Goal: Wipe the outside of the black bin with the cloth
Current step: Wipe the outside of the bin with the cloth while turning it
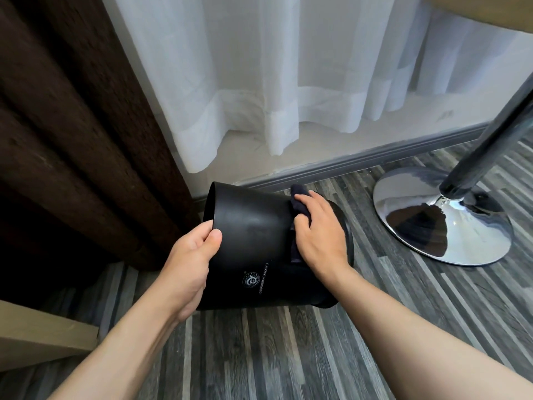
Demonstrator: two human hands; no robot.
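The black bin (259,241) is tipped on its side just over the striped floor (288,356), near the baseboard, between both hands. The left hand (190,261) clamps one end's rim, thumb on the wall. The right hand (317,235) presses a dark cloth (300,197) flat on the bin's upper side. A chrome pedestal base (441,223) sits to the right.

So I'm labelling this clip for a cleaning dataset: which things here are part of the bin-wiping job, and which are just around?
Part of the job:
- black bin, tipped on its side
- dark cloth
- left hand, gripping the bin's rim
- right hand, pressing the cloth on the bin

Just around:
- chrome pedestal base
- white sheer curtain
- brown curtain
- striped floor
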